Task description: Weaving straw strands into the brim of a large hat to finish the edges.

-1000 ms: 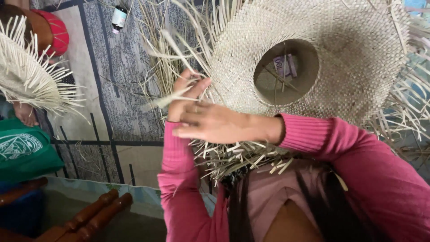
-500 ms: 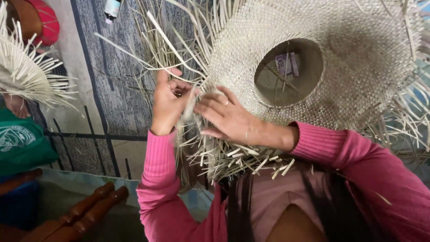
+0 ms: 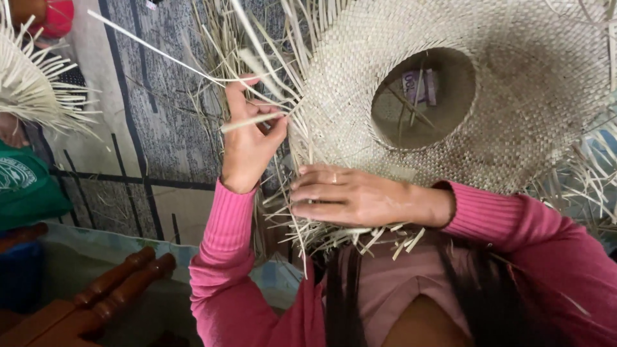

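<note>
I look down on my two hands working at a half-woven straw hat. It lies brim-up, its round crown opening facing me, up and to the right of both hands. Loose strands fan out from the unfinished brim edge in every direction.

My left hand is raised at the brim's left edge. Its grip is narrow, thumb and fingers pinched on a pale straw strip. The strip's long axis runs nearly level, tilted slightly up to the right, with its free end pointing left past the knuckles and its other end running into the weave just right of the grip.

My right hand lies flat, palm down, on the near edge of the brim, fingers pointing left and held close together. It presses the weave and closes on nothing. It sits below and to the right of the left hand, near it but apart.

Half a second ago the two hands met over the same strands; now the right hand has dropped lower and flattened, and the left has pulled one strip out sideways.

Left of the left hand lies a grey patterned mat. Further left is a second fringe of straw.
</note>
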